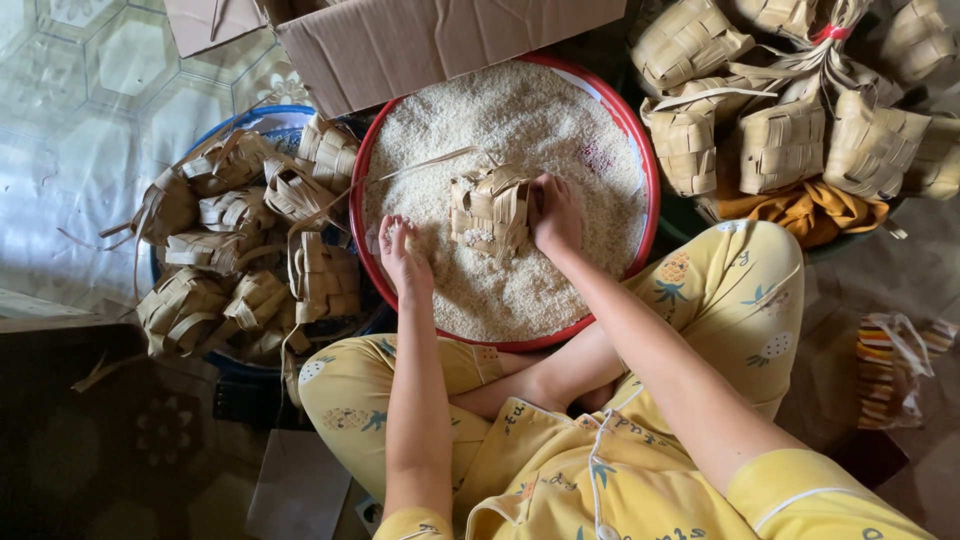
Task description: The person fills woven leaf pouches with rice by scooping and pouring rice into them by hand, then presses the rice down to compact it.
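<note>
Patterned floor (90, 90) under red-rimmed rice basin (640, 150), blue basin (265, 113), cardboard box (420, 40), striped bag (890, 370).

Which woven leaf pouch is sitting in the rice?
The woven pouch beside the right hand stands alone in the red basin of rice; all others lie in piles outside it.

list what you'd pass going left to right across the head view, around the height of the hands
pile of empty woven leaf pouches in the blue basin → left hand → woven pouch over the rice → right hand → red rim of the rice tray → bunch of woven pouches
</note>
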